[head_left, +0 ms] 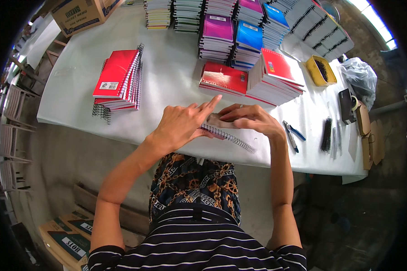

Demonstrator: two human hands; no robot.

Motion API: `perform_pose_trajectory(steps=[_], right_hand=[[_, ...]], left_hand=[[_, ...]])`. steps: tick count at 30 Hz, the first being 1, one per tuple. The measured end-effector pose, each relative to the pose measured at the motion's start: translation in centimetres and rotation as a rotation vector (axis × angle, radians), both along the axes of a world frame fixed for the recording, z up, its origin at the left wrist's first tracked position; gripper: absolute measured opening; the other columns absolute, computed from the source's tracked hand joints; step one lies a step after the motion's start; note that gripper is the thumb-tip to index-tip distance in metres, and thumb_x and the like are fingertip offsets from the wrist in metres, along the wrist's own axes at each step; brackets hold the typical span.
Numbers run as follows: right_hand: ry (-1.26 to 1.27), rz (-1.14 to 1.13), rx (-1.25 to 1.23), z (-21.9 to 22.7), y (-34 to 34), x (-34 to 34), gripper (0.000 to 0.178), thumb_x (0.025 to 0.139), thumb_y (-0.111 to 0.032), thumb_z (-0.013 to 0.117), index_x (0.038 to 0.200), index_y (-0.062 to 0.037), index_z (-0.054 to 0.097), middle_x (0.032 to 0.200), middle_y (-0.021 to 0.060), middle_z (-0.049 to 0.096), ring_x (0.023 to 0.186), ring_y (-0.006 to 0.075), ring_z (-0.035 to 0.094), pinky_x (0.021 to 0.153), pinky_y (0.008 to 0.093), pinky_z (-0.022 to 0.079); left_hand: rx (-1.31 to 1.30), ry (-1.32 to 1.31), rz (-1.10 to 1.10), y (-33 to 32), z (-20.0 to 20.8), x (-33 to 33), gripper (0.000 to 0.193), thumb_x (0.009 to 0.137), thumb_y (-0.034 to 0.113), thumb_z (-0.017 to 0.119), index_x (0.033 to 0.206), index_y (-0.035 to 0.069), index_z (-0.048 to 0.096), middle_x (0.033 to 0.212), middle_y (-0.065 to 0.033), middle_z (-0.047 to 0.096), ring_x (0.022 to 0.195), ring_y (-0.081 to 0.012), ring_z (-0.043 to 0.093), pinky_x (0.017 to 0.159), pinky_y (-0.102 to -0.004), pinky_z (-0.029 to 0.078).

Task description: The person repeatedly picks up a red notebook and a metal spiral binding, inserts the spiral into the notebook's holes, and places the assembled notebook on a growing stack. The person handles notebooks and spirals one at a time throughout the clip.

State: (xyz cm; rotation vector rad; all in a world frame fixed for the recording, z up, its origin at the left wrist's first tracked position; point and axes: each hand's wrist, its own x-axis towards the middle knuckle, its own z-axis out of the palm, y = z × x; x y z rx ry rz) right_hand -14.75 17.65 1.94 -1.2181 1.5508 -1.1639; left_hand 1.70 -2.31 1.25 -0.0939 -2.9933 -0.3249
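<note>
Near the table's front edge I hold a small spiral notebook [216,120], mostly hidden by my fingers. A metal spiral coil [240,142] runs along its near edge, and its loose end sticks out past the notebook to the right. My left hand [182,125] grips the notebook's left end, with the thumb low by the coil and the index finger stretched forward. Bent over the notebook's far right side are the fingers of my right hand [253,119]. Just beyond lies a red notebook stack [224,77], beside a taller pile of red-covered pages [276,77].
Red coiled notebooks [115,77] are stacked at left. Purple [217,28] and blue notebooks [248,36] stand at the back. To the right are pliers [294,135], black coils [326,135], a yellow tub [320,71], and a tape dispenser [347,106]. A cardboard box [81,17] sits back left.
</note>
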Motion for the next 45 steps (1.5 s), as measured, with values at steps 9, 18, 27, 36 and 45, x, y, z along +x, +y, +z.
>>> perform_pose_trajectory(steps=[9, 18, 27, 36, 45], right_hand=[[-0.102, 0.054, -0.151, -0.8, -0.8, -0.4, 0.053, 0.087, -0.038, 0.062, 0.111, 0.0076, 0.068, 0.121, 0.0216, 0.064, 0.111, 0.0305, 0.060, 0.099, 0.0390, 0.043], [0.068, 0.007, 0.065, 1.3, -2.4, 1.0, 0.048, 0.088, -0.033, 0.060, 0.110, 0.0094, 0.069, 0.120, 0.0222, 0.064, 0.111, 0.0314, 0.060, 0.099, 0.0404, 0.043], [0.012, -0.072, 0.028, 0.4, -2.6, 0.8, 0.049, 0.087, -0.037, 0.065, 0.113, 0.0047, 0.070, 0.123, 0.0169, 0.064, 0.110, 0.0279, 0.060, 0.096, 0.0374, 0.046], [0.711, -0.581, 0.240, -2.1, 5.7, 0.2, 0.049, 0.081, -0.041, 0.074, 0.118, -0.0077, 0.070, 0.130, 0.0197, 0.058, 0.111, 0.0316, 0.060, 0.094, 0.0416, 0.048], [1.099, -0.926, 0.836, -6.7, 17.5, -0.6, 0.057, 0.094, -0.039, 0.060, 0.143, -0.0133, 0.046, 0.142, 0.0230, 0.044, 0.133, 0.0393, 0.039, 0.111, 0.0490, 0.028]], left_hand=[[0.473, -0.079, 0.076, -2.3, -0.9, 0.3, 0.099, 0.072, 0.035, 0.081, 0.154, 0.027, 0.027, 0.123, -0.0098, 0.067, 0.094, -0.0282, 0.070, 0.068, -0.0363, 0.054], [0.929, 0.194, 0.000, -2.2, -4.0, 0.7, 0.101, 0.071, 0.021, 0.084, 0.154, 0.023, 0.026, 0.131, -0.0166, 0.062, 0.121, -0.0266, 0.060, 0.087, -0.0358, 0.055], [1.101, 0.088, 0.055, -2.6, -3.8, 1.2, 0.095, 0.071, 0.022, 0.084, 0.152, 0.017, 0.034, 0.133, -0.0105, 0.061, 0.120, -0.0222, 0.061, 0.100, -0.0338, 0.050], [1.433, -0.036, -0.210, -3.6, -6.0, 0.5, 0.071, 0.081, 0.043, 0.074, 0.138, 0.006, 0.054, 0.139, -0.0103, 0.057, 0.129, -0.0216, 0.053, 0.104, -0.0324, 0.044], [1.124, -0.110, -0.076, -2.4, -3.8, 1.2, 0.061, 0.090, 0.049, 0.060, 0.134, 0.007, 0.058, 0.131, -0.0089, 0.063, 0.120, -0.0223, 0.061, 0.095, -0.0322, 0.053]])
